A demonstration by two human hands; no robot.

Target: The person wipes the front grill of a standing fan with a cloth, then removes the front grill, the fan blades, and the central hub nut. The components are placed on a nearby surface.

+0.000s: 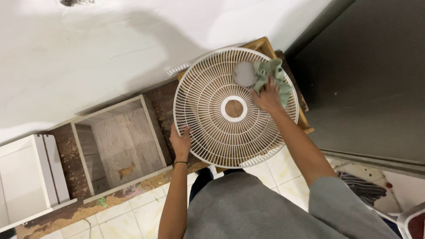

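- Fingers of the right hand (268, 96) press down flat on a pale green cloth (275, 76), bunched against the upper right part of a white round fan grille (208, 93); whether the fingertips curl into the fabric cannot be told from this angle.
- Beside the cloth, just to its left, a grey round patch (244, 74) shows on the grille.
- Left hand (180, 142) grips the grille's lower left rim, thumb hooked over the wires and the other fingers wrapped under the edge, out of sight; a dark band (180, 163) circles that wrist.
- Grille lies roughly flat, face up, its open centre ring (234, 108) showing brown wood beneath, resting over a wooden box (262, 44) at the right end of a worn wooden ledge (164, 104).
- Left of the grille, an open wooden compartment (116, 141) sits in the ledge, and further left a white box (26, 177).
- Behind runs a white wall (110, 44); to the right, a dark grey panel (367, 75).
- Below, the person's grey shirt (248, 208) fills the foreground above a pale tiled floor (133, 212).
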